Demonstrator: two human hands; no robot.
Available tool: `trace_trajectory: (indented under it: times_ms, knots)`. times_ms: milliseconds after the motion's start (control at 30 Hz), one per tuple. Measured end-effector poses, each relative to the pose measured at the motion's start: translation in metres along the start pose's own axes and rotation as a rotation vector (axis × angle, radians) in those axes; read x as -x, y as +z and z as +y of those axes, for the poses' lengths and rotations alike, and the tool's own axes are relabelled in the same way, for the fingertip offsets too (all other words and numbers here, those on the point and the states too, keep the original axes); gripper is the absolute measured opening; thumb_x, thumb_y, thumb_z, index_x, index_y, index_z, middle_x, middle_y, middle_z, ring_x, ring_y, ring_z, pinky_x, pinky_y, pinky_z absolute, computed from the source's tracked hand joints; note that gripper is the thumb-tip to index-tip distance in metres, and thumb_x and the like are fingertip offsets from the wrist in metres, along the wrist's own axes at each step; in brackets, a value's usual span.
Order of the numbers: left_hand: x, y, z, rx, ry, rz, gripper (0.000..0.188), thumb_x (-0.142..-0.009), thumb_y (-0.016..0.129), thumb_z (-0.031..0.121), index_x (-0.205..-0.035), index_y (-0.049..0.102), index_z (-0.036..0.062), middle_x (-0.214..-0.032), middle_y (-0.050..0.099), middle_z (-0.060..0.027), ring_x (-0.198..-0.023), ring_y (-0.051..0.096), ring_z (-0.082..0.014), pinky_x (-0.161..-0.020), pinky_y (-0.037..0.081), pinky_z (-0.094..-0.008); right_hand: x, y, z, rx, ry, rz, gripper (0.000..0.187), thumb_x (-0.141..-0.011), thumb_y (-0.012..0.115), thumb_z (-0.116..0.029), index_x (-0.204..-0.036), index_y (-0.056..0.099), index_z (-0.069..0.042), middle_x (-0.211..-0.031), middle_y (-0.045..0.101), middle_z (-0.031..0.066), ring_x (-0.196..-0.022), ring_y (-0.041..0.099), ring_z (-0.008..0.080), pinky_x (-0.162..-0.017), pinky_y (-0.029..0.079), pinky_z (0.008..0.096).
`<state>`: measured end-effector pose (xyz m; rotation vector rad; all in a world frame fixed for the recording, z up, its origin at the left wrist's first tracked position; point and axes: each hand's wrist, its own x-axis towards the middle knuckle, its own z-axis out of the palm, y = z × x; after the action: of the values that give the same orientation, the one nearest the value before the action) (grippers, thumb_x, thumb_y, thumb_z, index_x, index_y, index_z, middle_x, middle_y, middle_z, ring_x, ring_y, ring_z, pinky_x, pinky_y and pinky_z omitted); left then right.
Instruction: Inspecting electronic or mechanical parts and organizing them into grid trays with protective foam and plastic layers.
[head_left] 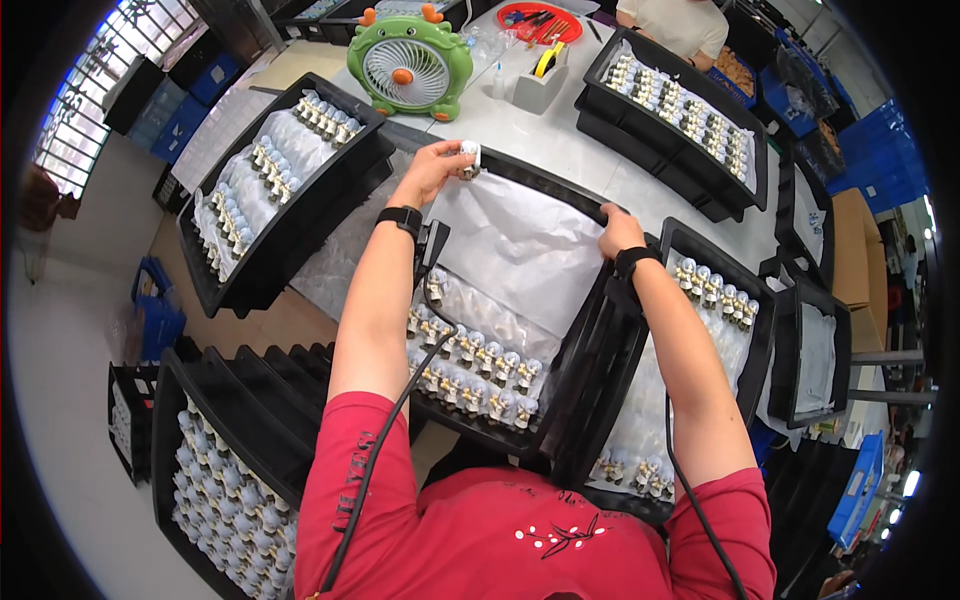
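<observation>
Upper centre, the left hand (430,172) pinched a small white-topped figurine (470,155); the right hand (622,232) gripped a black plastic tray (545,184); loading seemingly called for gentle lowering.

A head-worn fisheye looks forward and down, close over the red shirt (480,510), onto the table (555,145).

Workshop: black trays (578,352), blue crates (868,160)
</observation>
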<state>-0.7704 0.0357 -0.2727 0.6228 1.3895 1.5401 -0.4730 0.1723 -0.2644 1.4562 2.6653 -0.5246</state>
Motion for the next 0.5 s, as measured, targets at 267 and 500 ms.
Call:
trace_trajectory:
  times_ms: [267, 500]
  knots:
    - [0.001, 0.001, -0.004, -0.143, 0.053, 0.03, 0.044, -0.076, 0.071, 0.009, -0.115, 0.054, -0.0027, -0.098, 0.063, -0.0069, -0.082, 0.06, -0.0127, -0.073, 0.048, -0.0257, -0.013, -0.009, 0.005, -0.06, 0.049, 0.128, 0.021, -0.075, 0.05, -0.003, -0.096, 0.051, -0.003, -0.089, 0.061, 0.0267, -0.089, 0.059, 0.0416, -0.077, 0.047, 0.0452]
    - [0.001, -0.001, -0.001, -0.254, 0.076, 0.043, 0.042, -0.074, 0.073, 0.011, -0.111, 0.058, -0.0008, -0.091, 0.064, -0.0049, -0.076, 0.06, -0.0112, -0.068, 0.047, -0.0236, -0.009, -0.01, 0.001, -0.05, 0.052, -0.028, 0.023, -0.075, 0.051, -0.005, -0.097, 0.055, -0.001, -0.095, 0.061, 0.026, -0.093, 0.059, 0.0405, -0.081, 0.047, 0.0447]
